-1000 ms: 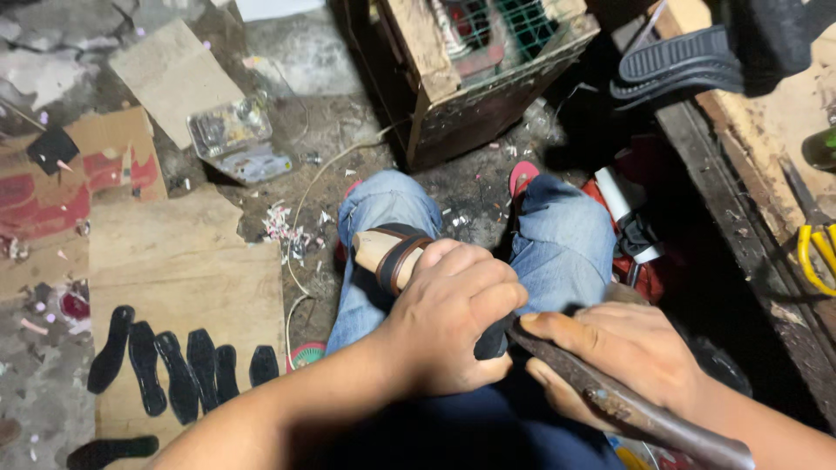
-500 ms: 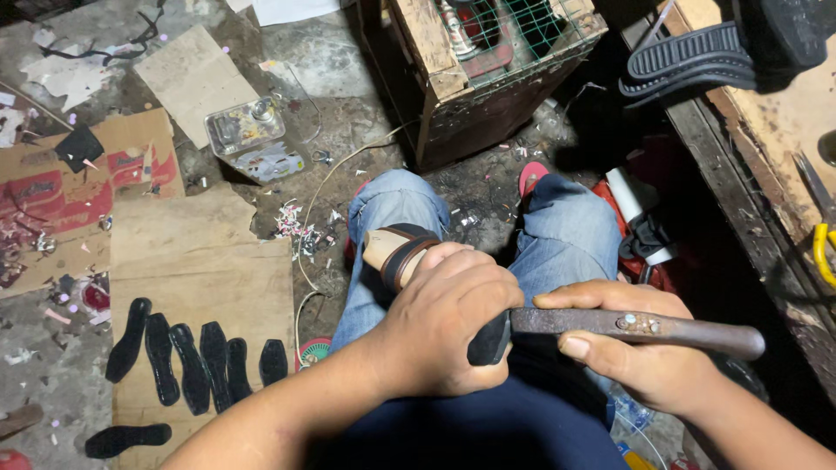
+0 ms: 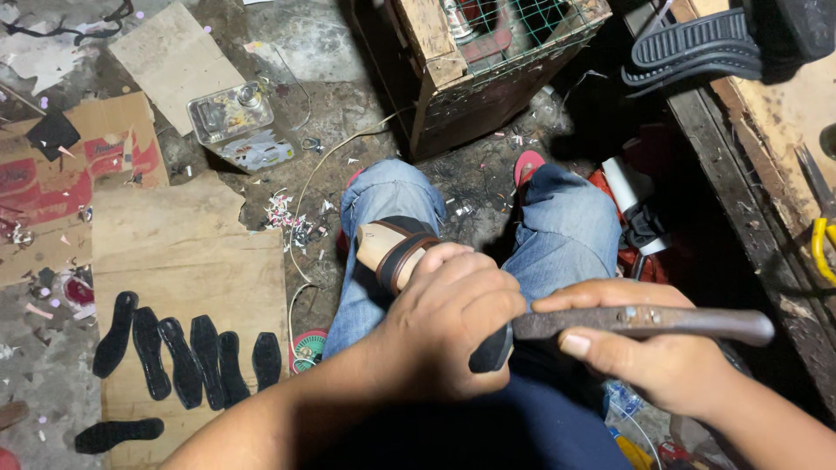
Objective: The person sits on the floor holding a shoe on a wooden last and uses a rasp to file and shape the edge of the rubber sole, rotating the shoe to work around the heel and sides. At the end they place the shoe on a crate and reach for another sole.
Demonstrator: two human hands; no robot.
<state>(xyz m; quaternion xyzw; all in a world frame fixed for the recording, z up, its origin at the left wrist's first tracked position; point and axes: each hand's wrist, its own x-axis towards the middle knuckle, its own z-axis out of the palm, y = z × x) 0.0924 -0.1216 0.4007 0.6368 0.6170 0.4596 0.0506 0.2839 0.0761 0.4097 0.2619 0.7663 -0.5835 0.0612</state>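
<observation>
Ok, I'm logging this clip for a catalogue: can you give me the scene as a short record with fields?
Left hand: left hand grips a tan sandal with dark brown straps on the knee
Right hand: right hand holds a long rusty metal tool against the sandal
Floor, left: black sole cut-outs in a row on cardboard
Ahead: wooden crate with green mesh

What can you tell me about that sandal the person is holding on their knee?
The sandal has a pale tan footbed crossed by dark brown and black straps, leather-like in look. It lies tilted on the left thigh of the blue jeans, toe end pointing away. The left hand covers its near half, hiding the heel. The dark tip of a rusty metal tool, held level in the right hand, reaches in under that hand.
</observation>
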